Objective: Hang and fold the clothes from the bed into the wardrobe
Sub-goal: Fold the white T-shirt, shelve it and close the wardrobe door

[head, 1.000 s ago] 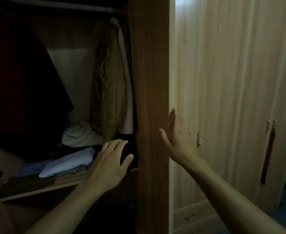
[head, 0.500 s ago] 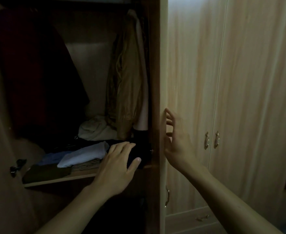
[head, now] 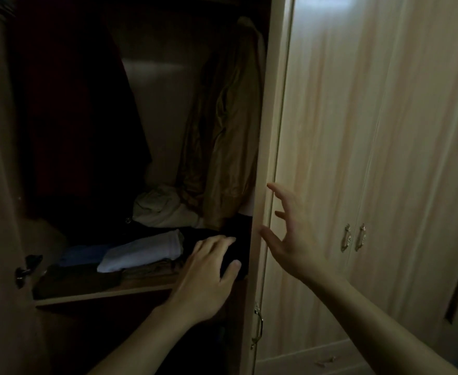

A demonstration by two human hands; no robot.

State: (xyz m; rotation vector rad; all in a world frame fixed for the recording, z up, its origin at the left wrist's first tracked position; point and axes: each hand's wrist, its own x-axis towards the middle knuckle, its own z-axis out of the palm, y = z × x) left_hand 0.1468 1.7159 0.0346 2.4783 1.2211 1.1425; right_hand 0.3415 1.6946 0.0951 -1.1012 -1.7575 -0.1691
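- The wardrobe [head: 385,131] fills the view; its open door [head: 270,131] now stands edge-on between the two hands, where a second ago it showed its broad dark inner face (so it has swung toward closing).
- Inside hang a dark red garment [head: 68,104] and a tan jacket [head: 222,131].
- On the shelf [head: 100,295] lie folded clothes: a pale grey piece [head: 141,253] on top, a blue one [head: 81,254] beside it, a black garment [head: 238,239] at the right end.
- The left hand [head: 209,277] rests on this black garment, fingers together and bent loosely over it, as before.
- The right hand [head: 290,239] is spread, fingers apart, just beside the door edge; whether it touches I cannot tell.
- I judge the folded piece is already placed, and the door closes once the left hand is out.
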